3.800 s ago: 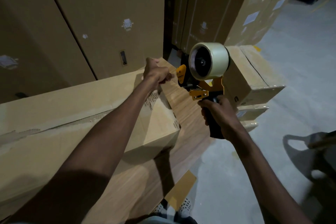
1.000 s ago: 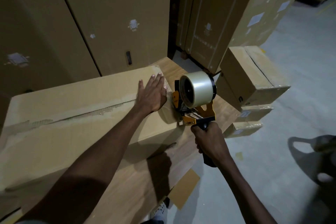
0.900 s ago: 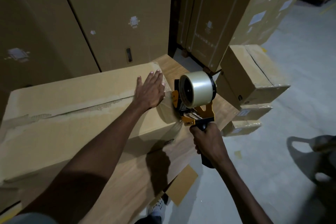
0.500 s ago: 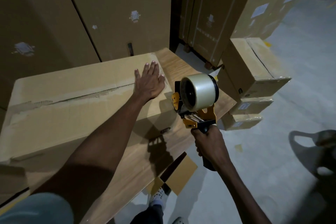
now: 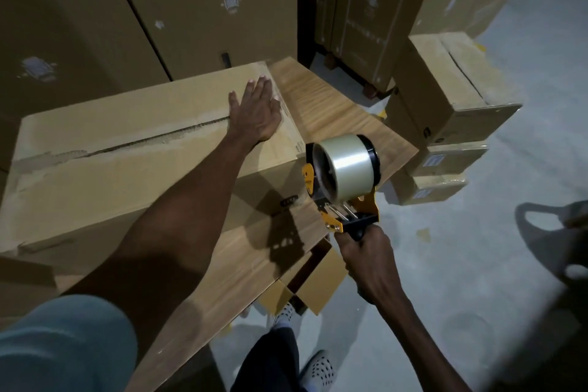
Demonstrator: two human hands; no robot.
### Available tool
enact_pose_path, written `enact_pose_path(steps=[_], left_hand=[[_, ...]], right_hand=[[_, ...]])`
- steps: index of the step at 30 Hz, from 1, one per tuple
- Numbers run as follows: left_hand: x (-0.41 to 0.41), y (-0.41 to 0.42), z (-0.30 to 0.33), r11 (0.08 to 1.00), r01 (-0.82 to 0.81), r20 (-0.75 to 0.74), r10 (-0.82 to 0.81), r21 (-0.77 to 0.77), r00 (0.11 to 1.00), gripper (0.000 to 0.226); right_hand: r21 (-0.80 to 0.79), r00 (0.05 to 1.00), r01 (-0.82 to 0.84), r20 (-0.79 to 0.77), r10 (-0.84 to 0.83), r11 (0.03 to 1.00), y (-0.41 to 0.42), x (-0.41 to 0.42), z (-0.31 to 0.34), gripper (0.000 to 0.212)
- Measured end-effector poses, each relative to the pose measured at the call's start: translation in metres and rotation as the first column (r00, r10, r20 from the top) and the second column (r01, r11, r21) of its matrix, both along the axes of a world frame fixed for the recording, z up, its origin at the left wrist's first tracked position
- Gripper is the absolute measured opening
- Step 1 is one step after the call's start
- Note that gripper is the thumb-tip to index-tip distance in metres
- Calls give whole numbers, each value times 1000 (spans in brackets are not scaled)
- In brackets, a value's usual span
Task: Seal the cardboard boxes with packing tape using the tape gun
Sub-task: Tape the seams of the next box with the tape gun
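Left hand (image 5: 254,111): flat, fingers straight, pressing on box end.
Right hand (image 5: 366,254): fingers clamped round tape gun (image 5: 343,181) handle, held off the box.
Cardboard box (image 5: 127,149): lying on wooden table (image 5: 334,111).
Progress: long top seam looks untaped (rough, open); most sealing left.

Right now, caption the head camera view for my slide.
Left hand flat on the cardboard box, right hand holding the tape gun clear of its end.

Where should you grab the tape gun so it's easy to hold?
Grab the black handle below the tape gun, coming from underneath, as the right hand does. It sticks out like a pistol grip, well clear of the roll on top.
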State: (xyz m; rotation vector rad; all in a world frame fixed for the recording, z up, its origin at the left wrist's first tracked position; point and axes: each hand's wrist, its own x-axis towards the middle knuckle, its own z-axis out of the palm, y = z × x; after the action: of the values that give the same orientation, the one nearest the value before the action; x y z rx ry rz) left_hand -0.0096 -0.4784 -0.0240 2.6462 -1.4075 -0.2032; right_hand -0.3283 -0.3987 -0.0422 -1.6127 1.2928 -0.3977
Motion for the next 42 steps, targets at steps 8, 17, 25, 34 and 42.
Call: enact_pose_path(steps=[8, 17, 25, 34, 42], left_hand=[[0, 0, -1, 1000, 1, 10, -1, -19, 1000, 59], [-1, 0, -5, 999, 6, 7, -6, -52, 1000, 59], [-1, 1, -3, 999, 18, 4, -18, -35, 1000, 59], [-1, 1, -2, 999, 17, -15, -17, -29, 1000, 61], [-3, 2, 1, 999, 17, -31, -18, -31, 999, 61]], right_hand=[[6, 993, -16, -119, 17, 1000, 16, -25, -28, 35], [179, 998, -14, 60, 3, 984, 2, 19, -42, 20], [507, 969, -38, 228, -92, 861, -13, 13, -20, 18], [479, 982, 103, 89, -165, 872, -56, -28, -25, 32], [449, 967, 98, 166, -191, 888, -128, 13, -5, 27]])
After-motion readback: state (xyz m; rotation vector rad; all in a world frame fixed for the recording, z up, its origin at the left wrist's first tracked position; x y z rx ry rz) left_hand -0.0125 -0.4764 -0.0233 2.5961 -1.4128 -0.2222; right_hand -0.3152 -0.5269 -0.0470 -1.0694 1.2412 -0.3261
